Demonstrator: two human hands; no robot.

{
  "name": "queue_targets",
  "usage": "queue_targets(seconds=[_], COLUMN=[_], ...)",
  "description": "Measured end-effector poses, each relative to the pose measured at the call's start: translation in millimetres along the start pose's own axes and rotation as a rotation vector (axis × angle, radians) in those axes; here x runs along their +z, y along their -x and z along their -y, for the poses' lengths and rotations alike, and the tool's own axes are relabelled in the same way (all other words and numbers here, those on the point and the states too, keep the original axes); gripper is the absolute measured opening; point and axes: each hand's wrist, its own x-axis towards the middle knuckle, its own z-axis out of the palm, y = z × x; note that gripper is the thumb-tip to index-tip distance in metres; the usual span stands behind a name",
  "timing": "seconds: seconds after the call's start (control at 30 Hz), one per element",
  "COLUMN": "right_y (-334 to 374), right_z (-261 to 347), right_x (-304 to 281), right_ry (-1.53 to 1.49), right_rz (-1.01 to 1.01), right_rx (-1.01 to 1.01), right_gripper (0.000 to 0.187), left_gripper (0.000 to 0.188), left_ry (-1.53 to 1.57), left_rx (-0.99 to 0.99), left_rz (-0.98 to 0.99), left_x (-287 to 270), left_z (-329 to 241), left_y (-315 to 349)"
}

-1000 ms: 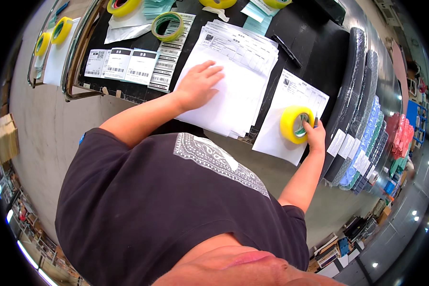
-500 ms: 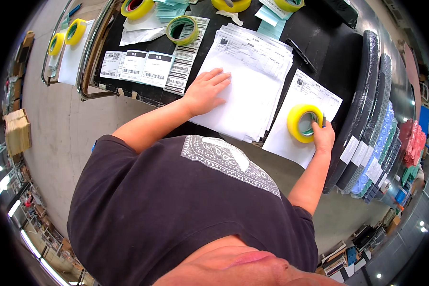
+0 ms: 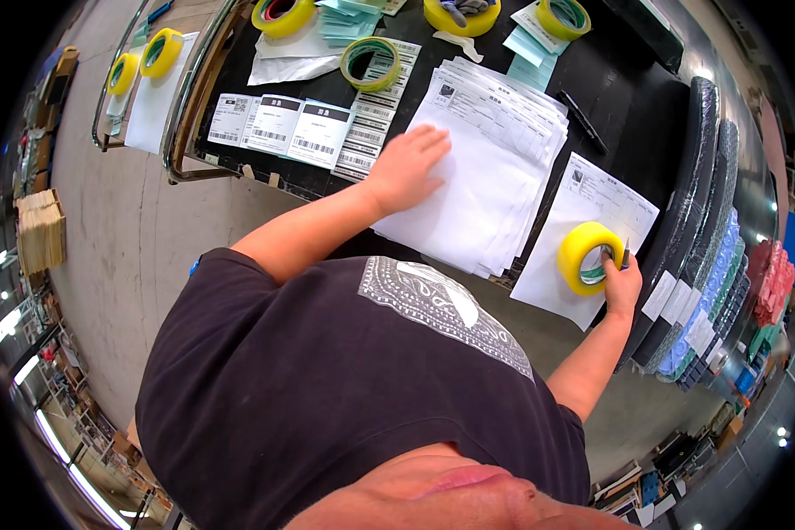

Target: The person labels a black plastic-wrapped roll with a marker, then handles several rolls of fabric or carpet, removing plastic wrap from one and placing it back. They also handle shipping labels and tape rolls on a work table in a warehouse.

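My left hand [image 3: 406,172] is open, fingers loosely spread and a little blurred, over the left side of a stack of white printed sheets [image 3: 477,199]. Whether it presses on the paper or hovers just above it, I cannot tell. My right hand [image 3: 623,284] grips a yellow roll of packing tape [image 3: 577,256], its thumb hooked into the core. A slim dark pen-like thing [image 3: 626,254] also sticks up between those fingers. Under the roll is a single printed sheet [image 3: 548,281], to the right of the stack. A black marker [image 3: 581,122] lies beyond both.
On the black tabletop [image 3: 623,97] lie barcode label strips [image 3: 367,132], white shipping labels [image 3: 278,124], a greenish tape roll [image 3: 370,64] and more yellow rolls along the far side. Wrapped black rolls [image 3: 680,203] stand at right. A metal-framed cart [image 3: 175,115] is at left.
The whole view has shifted, so everything sits slightly further right and lower. My left hand has moved slightly away from me over the stack; my right hand still holds the tape roll.
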Motion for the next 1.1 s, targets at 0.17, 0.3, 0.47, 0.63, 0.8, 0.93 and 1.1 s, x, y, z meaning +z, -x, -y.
queue_targets(seconds=[0.17,0.3,0.47,0.63,0.8,0.93,1.1], right_y=[-8.2,-6.3,-8.0,-10.3,-8.6,-4.2,-67.0], right_z=[-12.9,-5.2,-0.1,33.8,62.1,77.3,71.4], right_x=[10.9,9.6,9.2,-3.1,-35.1,-57.7,-70.2], right_ry=[0.116,0.217,0.214,0.177,0.228,0.068,-0.151], right_rz=[-0.002,-0.016,-0.009,-0.049,-0.093,-0.098,-0.042], right_rx=[0.039,0.073,0.044,0.011,-0.159,-0.301,-0.387], right_gripper=[0.040,0.042,0.042,0.038,0.036,0.029,0.035], left_gripper=[0.070,0.077,0.078,0.081,0.080,0.077,0.074], left_ry=[-0.129,-0.130,-0.054,-0.040,0.003,-0.048,-0.061], left_rx=[-0.253,-0.320,-0.302,-0.296,-0.288,-0.224,-0.145], left_rz=[-0.095,0.046,-0.022,-0.017,0.007,0.002,0.054], left_x=[-9.4,-16.2,-13.3,-14.7,-20.0,-23.8,-32.6], left_z=[12.2,6.0,9.8,12.7,11.4,6.0,-2.3], left_y=[-18.9,-27.6,-26.6,-24.9,-23.0,-22.8,-23.4])
